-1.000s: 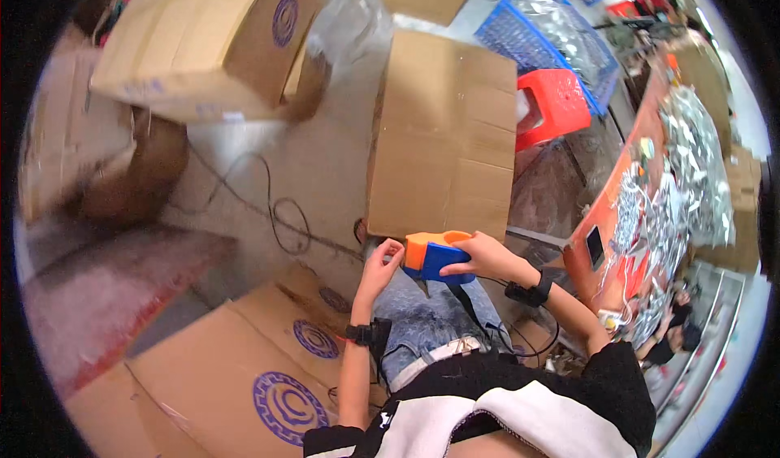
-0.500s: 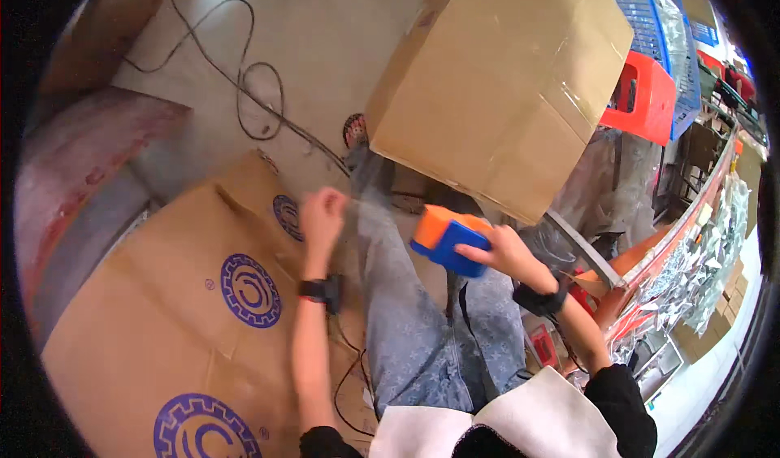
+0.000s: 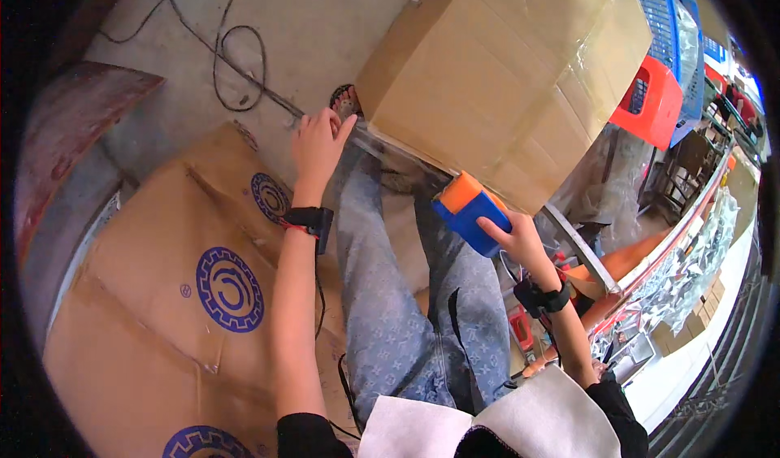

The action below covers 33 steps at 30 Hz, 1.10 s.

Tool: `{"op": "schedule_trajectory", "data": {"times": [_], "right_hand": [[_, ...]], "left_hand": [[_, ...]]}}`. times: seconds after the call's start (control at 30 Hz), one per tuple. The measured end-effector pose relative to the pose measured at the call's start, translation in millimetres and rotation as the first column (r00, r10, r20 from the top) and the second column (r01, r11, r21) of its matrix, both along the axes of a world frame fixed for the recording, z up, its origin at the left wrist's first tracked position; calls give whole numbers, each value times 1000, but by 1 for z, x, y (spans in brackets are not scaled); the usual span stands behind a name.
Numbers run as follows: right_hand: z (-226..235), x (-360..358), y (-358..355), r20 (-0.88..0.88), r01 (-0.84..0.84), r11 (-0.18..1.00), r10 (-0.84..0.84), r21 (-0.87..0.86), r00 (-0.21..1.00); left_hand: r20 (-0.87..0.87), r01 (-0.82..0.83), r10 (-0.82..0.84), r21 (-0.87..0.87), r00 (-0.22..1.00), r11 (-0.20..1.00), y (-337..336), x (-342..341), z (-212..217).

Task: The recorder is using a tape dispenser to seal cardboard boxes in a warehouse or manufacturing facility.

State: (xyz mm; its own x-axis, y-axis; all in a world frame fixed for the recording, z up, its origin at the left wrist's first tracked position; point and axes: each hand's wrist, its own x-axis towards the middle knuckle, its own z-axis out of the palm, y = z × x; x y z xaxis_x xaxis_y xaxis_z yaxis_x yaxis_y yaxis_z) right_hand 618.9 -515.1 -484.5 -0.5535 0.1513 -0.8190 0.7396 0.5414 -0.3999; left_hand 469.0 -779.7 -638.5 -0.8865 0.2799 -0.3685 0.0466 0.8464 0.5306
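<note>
My right hand [image 3: 520,243] is wrapped round a blue and orange tape dispenser [image 3: 471,214], held close to the near lower edge of a large cardboard box [image 3: 504,84]. A strip of clear packing tape [image 3: 406,157] runs from the dispenser along that edge toward my left hand [image 3: 321,145]. The left hand is beside the box's left near corner, its fingers curled around the tape's end with the thumb sticking out. The fingertips there are partly hidden.
At left lies a flattened cardboard carton [image 3: 154,255] with blue gear prints. A dark cable [image 3: 260,92] loops across the floor. A red plastic stool [image 3: 654,104] and a blue crate [image 3: 682,43] stand right of the box. A metal-edged bench [image 3: 589,255] stands nearer at right.
Both hands have moved forward, up to the box's near edge. The right hand has turned the tape dispenser to a steeper tilt, and the tape now lies along the box edge.
</note>
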Motion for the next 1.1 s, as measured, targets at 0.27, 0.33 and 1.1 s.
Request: {"op": "schedule_trajectory", "data": {"times": [0.27,0.33,1.1], "right_hand": [[-7,-8,3,22,1,1000,-1,9,1000],[-8,-9,3,23,-9,998,7,58,1000],[-16,-24,14,94,-6,996,-2,83,996]], "left_hand": [[-9,-11,12,21,1000,1000,11,-5,-23],[6,3,-4,23,1000,1000,14,-7,-25],[2,-74,74,16,997,997,23,-4,-37]]}}
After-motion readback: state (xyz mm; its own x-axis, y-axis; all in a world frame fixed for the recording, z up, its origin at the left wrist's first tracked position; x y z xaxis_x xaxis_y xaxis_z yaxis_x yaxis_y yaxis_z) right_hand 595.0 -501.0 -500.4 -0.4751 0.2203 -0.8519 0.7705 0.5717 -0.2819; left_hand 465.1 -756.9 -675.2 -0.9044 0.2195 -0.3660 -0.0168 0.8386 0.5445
